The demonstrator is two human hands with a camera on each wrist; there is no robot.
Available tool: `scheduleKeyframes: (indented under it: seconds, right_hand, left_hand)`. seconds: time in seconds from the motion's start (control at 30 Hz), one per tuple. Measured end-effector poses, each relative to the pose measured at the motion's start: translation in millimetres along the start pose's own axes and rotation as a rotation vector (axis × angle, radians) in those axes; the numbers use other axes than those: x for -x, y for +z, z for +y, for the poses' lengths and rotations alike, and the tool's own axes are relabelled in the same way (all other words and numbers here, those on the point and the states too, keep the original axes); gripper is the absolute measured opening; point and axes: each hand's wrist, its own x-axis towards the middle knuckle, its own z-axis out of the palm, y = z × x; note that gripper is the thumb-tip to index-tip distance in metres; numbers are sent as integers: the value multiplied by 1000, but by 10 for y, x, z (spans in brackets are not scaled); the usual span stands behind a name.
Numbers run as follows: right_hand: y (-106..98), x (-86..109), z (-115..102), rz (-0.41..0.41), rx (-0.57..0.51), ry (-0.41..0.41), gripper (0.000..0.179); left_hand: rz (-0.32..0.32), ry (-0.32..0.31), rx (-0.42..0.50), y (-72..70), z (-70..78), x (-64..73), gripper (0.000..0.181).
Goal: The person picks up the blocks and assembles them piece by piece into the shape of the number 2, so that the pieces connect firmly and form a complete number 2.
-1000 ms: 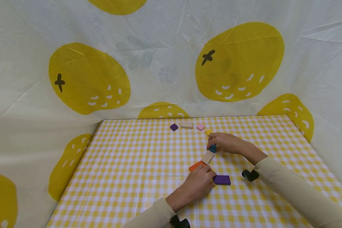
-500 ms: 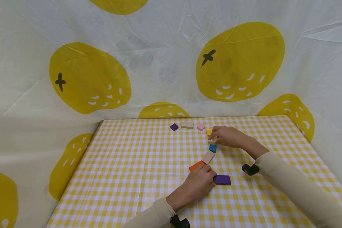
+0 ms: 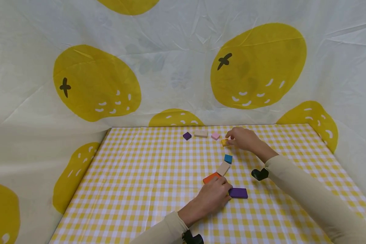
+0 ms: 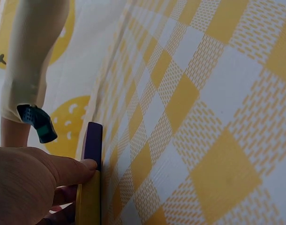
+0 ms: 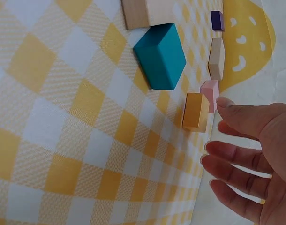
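My left hand (image 3: 208, 197) is low over the near blocks. In the left wrist view its thumb (image 4: 90, 164) lies where a yellow block (image 4: 88, 197) meets a purple block (image 4: 93, 143), with fingers on the far side, pinching the yellow one. The head view hides that yellow block under the hand; the purple block (image 3: 238, 193) sticks out to the right. My right hand (image 3: 243, 138) is at the small yellow block (image 3: 225, 142), thumb and fingers spread around it and nothing held. A pink block (image 3: 215, 136) sits just left of it.
A blue block (image 3: 228, 159), a plain wooden block (image 3: 223, 168) and an orange block (image 3: 211, 178) run in a line toward the left hand. Farther back lie another wooden block (image 3: 201, 134) and a small purple block (image 3: 187, 136). Checked cloth (image 3: 134, 176) covers the table; a patterned curtain (image 3: 177, 84) hangs behind.
My right hand has let go of the blue block, which stays in line, and has moved back to the small yellow block. The left hand stays in place.
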Motion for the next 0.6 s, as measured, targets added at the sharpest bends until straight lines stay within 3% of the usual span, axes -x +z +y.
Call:
scheduleKeyframes:
  seconds: [0.33, 0.6]
  right_hand:
    - [20, -156, -22, -4, -48, 114, 34]
    - [68, -211, -57, -53, -61, 221, 38]
  left_hand:
    - [-6, -8, 10, -13, -1, -5, 23]
    - [4, -7, -6, -11, 9, -2, 23]
